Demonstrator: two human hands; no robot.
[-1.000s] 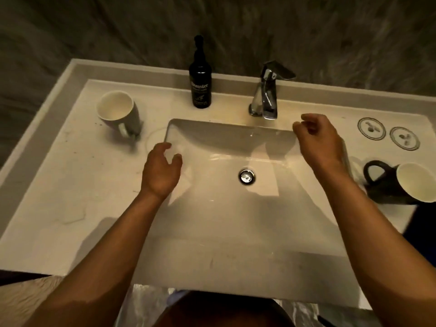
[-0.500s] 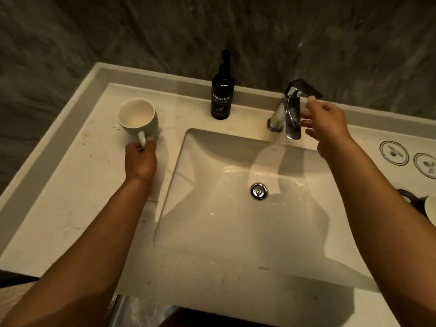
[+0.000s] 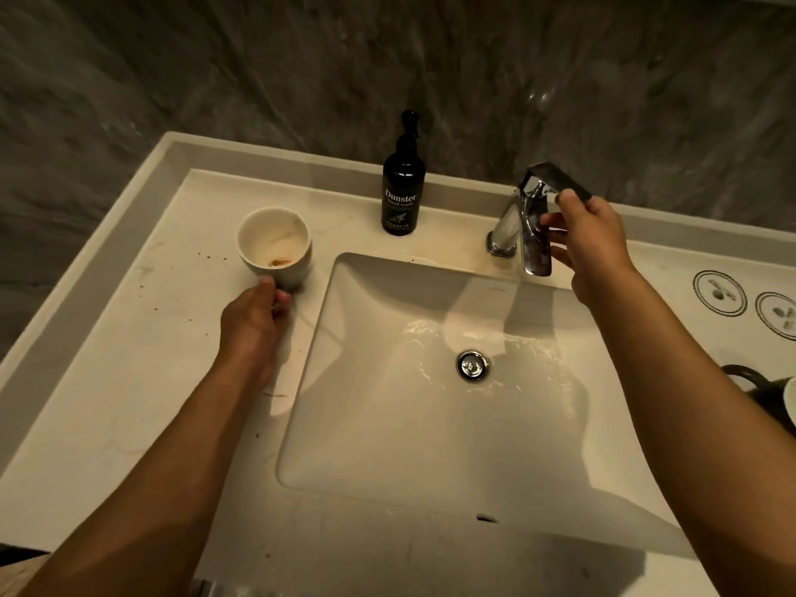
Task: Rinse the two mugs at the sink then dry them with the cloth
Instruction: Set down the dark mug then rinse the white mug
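Observation:
A pale mug [image 3: 275, 247] with brown residue inside stands upright on the counter, left of the sink basin [image 3: 366, 424]. My left hand [image 3: 254, 321] is closed around its handle at the near side. My right hand [image 3: 586, 247] holds the raised lever of the chrome faucet [image 3: 534, 226], thumb on top and fingers beside the spout. Water ripples on the basin floor around the drain [image 3: 472, 365]. A dark mug [image 3: 771, 394] lies at the right edge, partly cut off. No cloth is in view.
A black hand-wash bottle [image 3: 402, 196] stands behind the basin, between the mug and the faucet. Two round printed coasters [image 3: 719, 293] lie on the counter at the right. A raised rim [image 3: 142, 187] borders the counter at back and left. Dark stone wall behind.
My left hand went from over the basin to the pale mug's handle and closed on it. My right hand rose to the faucet lever and gripped it. Water now shows in the basin.

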